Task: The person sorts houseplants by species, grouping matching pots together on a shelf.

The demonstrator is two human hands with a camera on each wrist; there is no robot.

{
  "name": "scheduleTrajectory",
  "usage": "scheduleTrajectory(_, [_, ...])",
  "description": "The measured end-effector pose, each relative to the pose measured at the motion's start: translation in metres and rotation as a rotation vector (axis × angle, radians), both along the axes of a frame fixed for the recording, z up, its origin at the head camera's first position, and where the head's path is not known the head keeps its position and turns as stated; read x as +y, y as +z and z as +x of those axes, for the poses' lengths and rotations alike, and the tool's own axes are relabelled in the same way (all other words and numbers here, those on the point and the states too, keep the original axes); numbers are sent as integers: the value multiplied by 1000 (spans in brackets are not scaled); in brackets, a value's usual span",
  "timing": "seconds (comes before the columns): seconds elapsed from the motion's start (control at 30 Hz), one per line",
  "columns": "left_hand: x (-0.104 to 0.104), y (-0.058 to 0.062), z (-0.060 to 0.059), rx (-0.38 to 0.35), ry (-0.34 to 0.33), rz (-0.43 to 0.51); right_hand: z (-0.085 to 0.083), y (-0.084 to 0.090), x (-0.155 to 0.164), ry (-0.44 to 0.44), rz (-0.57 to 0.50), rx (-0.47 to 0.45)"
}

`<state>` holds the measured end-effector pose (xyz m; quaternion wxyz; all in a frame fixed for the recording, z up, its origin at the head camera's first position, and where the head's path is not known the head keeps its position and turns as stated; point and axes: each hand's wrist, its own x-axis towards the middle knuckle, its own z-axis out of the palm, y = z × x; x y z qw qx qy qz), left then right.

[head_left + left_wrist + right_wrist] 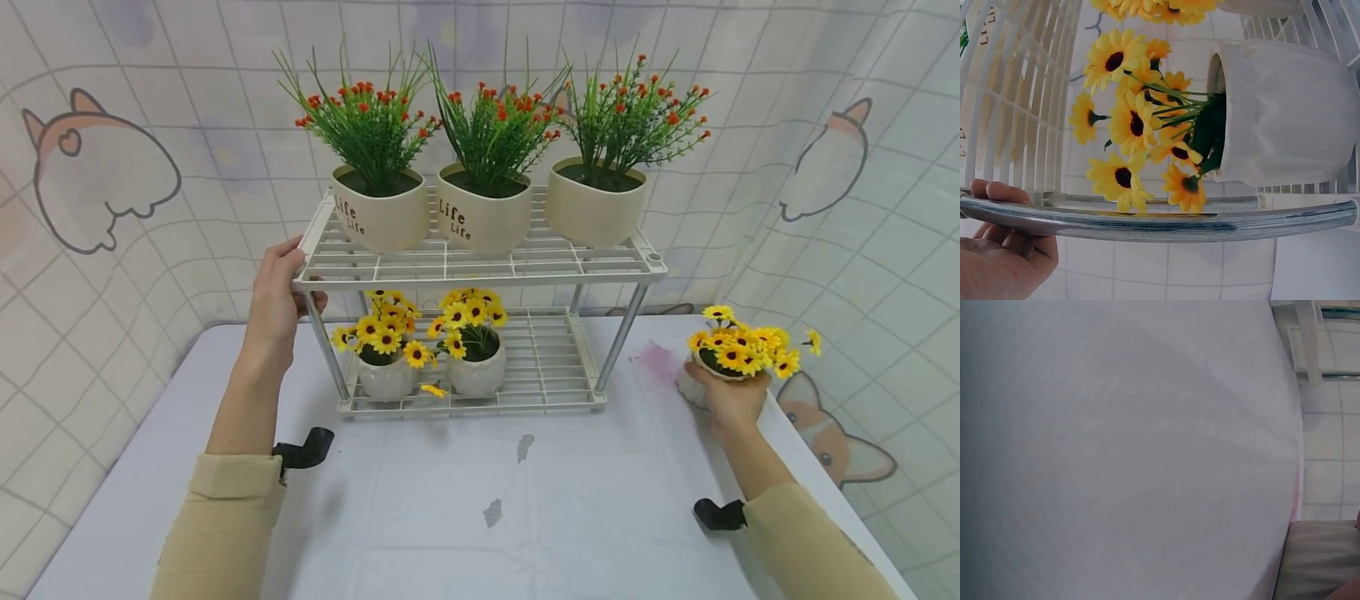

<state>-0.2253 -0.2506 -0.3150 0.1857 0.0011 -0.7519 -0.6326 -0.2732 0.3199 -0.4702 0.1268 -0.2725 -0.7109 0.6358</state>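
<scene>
Left hand: the left hand [276, 302] grips the near-left corner of the white two-tier wire rack [480, 265], fingers curled over the top shelf's edge; the left wrist view shows the fingers [997, 192] beside the chrome upright post [1166, 224].
Right hand: the right hand [729, 397] cups the small white pot of yellow daisy-like flowers [738, 348] from the near side, fingers wrapped round its base. The pot sits low at the table's right edge, well apart from the rack; whether it rests on the table cannot be told.
Top shelf: three beige pots of green grass with red buds [483, 196] stand in a row, filling it.
Bottom shelf: two white pots of yellow flowers [423, 354] stand side by side at the left; the right portion is bare.
Table: white cloth-covered table [480, 500], with grey scuffs and a pink stain.
Progress (judged): two of three yellow pots shelved; the third remains in hand, outside the rack.
</scene>
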Motion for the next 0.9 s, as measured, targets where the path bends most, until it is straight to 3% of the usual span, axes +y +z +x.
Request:
scheduleTrajectory(0.5, [0,0,0,3,-2,8,21,1,-7,50,80,-13])
scheduleTrajectory(0.9, [1,1,0,0,5,4,51,20,-33,166,64,14])
